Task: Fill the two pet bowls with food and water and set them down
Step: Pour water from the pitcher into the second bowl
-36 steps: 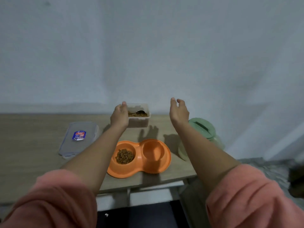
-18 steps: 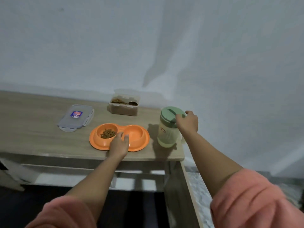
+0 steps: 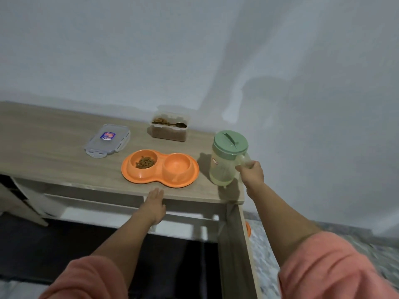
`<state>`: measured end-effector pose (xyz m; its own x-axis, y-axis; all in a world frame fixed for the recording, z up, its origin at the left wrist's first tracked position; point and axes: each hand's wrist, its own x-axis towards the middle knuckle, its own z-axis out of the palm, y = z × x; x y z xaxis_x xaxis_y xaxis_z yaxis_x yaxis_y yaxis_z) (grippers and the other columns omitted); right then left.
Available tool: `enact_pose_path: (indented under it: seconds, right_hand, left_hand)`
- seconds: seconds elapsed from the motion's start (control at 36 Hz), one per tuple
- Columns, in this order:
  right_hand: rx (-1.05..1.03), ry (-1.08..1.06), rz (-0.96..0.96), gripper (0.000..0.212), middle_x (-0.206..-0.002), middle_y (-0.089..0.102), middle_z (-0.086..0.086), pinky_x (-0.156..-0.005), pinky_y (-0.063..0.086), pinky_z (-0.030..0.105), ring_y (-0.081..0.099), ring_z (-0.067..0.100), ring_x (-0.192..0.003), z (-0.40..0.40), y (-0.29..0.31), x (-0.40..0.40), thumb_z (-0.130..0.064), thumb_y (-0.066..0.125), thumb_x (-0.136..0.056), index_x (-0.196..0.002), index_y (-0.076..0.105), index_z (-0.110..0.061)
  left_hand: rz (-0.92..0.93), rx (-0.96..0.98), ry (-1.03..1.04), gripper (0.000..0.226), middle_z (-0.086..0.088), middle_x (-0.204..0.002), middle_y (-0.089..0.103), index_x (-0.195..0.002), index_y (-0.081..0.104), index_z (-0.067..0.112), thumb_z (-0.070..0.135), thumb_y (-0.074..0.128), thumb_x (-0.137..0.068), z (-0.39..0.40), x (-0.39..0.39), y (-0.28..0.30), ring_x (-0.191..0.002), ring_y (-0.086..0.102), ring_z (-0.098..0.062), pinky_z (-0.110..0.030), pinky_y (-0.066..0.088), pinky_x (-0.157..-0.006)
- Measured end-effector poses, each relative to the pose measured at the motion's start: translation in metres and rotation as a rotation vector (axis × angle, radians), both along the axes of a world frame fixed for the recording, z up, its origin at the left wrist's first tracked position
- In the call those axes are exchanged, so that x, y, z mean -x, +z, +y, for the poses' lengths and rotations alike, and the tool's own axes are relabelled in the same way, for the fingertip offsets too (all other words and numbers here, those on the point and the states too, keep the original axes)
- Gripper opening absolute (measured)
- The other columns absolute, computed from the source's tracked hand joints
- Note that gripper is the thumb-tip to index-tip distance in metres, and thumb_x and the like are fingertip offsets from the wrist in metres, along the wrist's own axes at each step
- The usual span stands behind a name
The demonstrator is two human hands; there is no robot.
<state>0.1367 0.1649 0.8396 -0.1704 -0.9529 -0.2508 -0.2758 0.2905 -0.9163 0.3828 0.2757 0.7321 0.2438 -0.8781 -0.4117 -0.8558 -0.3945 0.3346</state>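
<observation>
While the orange double pet bowl (image 3: 159, 168) sits flat near the table's (image 3: 54, 147) front edge, I see kibble (image 3: 145, 162) in its left well and nothing in its right well (image 3: 177, 165). Just right of it stands a pale green water jug (image 3: 224, 162) with a green lid (image 3: 230, 141), upright on the table's right end. My right hand (image 3: 251, 171) is closed around the jug's handle. My left hand (image 3: 155, 202) lies flat with fingers spread loosely, gripping nothing, at the table's front edge just below the bowl. Behind the bowl, against the wall, an open clear food container (image 3: 168, 128) holds kibble and 1 spoon (image 3: 178, 125). Its lid (image 3: 107, 140) lies flat to the left, apart from it.
</observation>
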Motion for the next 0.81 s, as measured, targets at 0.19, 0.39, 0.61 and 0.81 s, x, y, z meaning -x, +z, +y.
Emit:
enact_pose_path:
  seconds: [0.19, 0.39, 0.61, 0.81]
  right_hand:
    - [0.115, 0.152, 0.008, 0.013, -0.093, 0.053, 0.004, -0.064, 0.042, 0.026, 0.048, 0.016, -0.076, -0.009, 0.011, -0.01, -0.006, 0.055, -0.088, -0.099, 0.049, -0.011]
    - [0.173, 0.398, 0.203, 0.014, -0.086, 0.052, 0.002, -0.07, 0.04, 0.032, 0.048, 0.02, -0.078, -0.026, 0.048, -0.025, -0.009, 0.059, -0.082, -0.092, 0.05, -0.014]
    - [0.215, 0.591, 0.518, 0.012, -0.071, 0.044, -0.002, -0.057, 0.035, 0.026, 0.042, 0.016, -0.066, -0.034, 0.075, -0.053, -0.009, 0.057, -0.082, -0.088, 0.047, -0.011]
    - [0.203, 0.659, 0.745, 0.014, -0.083, 0.054, 0.002, -0.075, 0.043, 0.035, 0.052, 0.025, -0.085, -0.039, 0.077, -0.071, -0.017, 0.059, -0.079, -0.091, 0.051, -0.015]
  left_hand:
    - [-0.048, -0.118, -0.03, 0.069, -0.01, -0.162, -0.016, -0.154, -0.008, 0.007, 0.01, 0.036, -0.101, -0.007, -0.001, 0.003, -0.15, -0.011, -0.025, -0.036, 0.004, -0.123]
    - [-0.073, -0.211, -0.065, 0.073, -0.007, -0.161, -0.019, -0.154, -0.009, 0.011, 0.002, 0.035, -0.097, -0.013, -0.004, 0.007, -0.151, -0.011, -0.023, -0.041, 0.005, -0.123]
    - [-0.114, -0.263, -0.108, 0.084, -0.006, -0.162, -0.019, -0.154, -0.01, 0.012, -0.006, 0.042, -0.091, -0.018, -0.009, 0.01, -0.151, -0.01, -0.023, -0.043, 0.011, -0.123]
    - [-0.139, -0.314, -0.131, 0.09, -0.004, -0.161, -0.02, -0.154, -0.011, 0.013, -0.012, 0.045, -0.088, -0.021, -0.008, 0.016, -0.151, -0.011, -0.021, -0.043, 0.013, -0.122]
